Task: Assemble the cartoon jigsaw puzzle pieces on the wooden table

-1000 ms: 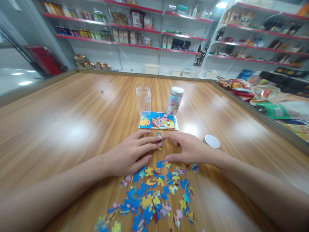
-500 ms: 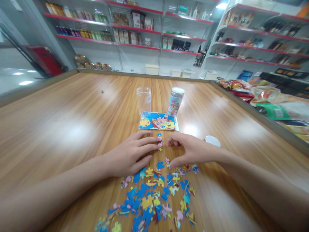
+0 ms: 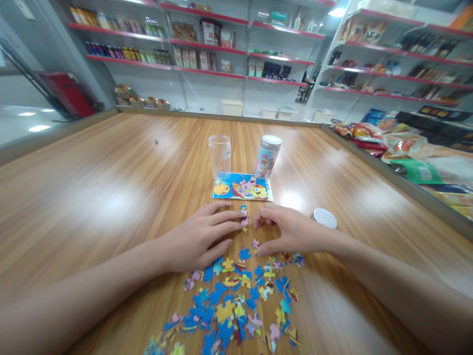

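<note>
My left hand (image 3: 201,236) lies flat on the table with its fingers spread, its middle fingertips touching a short strip of joined jigsaw pieces (image 3: 244,223). To the right, my right hand (image 3: 286,229) is curved with thumb and fingers apart. Its thumb tip touches or nearly touches a small pink and yellow jigsaw piece (image 3: 255,244). Many loose jigsaw pieces (image 3: 225,310), mostly blue and yellow, are scattered nearer to me, some overlapping. Beyond the hands lies a picture card (image 3: 242,187) with cartoon figures on blue.
Behind the card stand an open clear jar (image 3: 220,155) and a labelled can (image 3: 268,155) with a silver top. A round white lid (image 3: 324,218) lies beside my right wrist. Packaged goods (image 3: 402,148) line the right side of the wooden table (image 3: 111,197); stocked shelves (image 3: 207,47) stand behind.
My right hand has shifted slightly left, bringing its thumb to the small pink and yellow piece. My left hand stays on the strip.
</note>
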Motion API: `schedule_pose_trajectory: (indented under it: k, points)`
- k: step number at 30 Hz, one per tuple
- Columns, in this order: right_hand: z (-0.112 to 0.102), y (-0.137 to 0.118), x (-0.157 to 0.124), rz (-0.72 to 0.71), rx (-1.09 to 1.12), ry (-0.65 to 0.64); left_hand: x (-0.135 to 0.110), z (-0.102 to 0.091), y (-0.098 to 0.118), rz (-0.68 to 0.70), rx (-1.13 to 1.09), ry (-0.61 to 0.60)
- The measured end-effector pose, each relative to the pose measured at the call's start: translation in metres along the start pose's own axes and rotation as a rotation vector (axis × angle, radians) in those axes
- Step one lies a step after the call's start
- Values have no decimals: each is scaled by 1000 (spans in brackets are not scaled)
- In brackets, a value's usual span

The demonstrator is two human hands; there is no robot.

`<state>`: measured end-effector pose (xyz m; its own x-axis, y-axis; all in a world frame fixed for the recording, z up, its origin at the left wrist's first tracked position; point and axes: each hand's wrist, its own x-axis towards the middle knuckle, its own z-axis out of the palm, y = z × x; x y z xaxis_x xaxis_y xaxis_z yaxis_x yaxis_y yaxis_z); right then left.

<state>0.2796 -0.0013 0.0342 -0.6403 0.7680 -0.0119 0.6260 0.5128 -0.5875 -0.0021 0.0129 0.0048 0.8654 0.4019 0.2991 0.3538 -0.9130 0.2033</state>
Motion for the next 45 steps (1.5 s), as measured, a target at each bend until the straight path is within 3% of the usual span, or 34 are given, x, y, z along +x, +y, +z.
schedule_pose_trajectory:
  k: [31,45]
  points:
    - [5,10,3,-5,65,39,1,-1,0,10,-26,17]
    - [0,1,-1,-88,83,-80,1,-3,2,-1,-36,5]
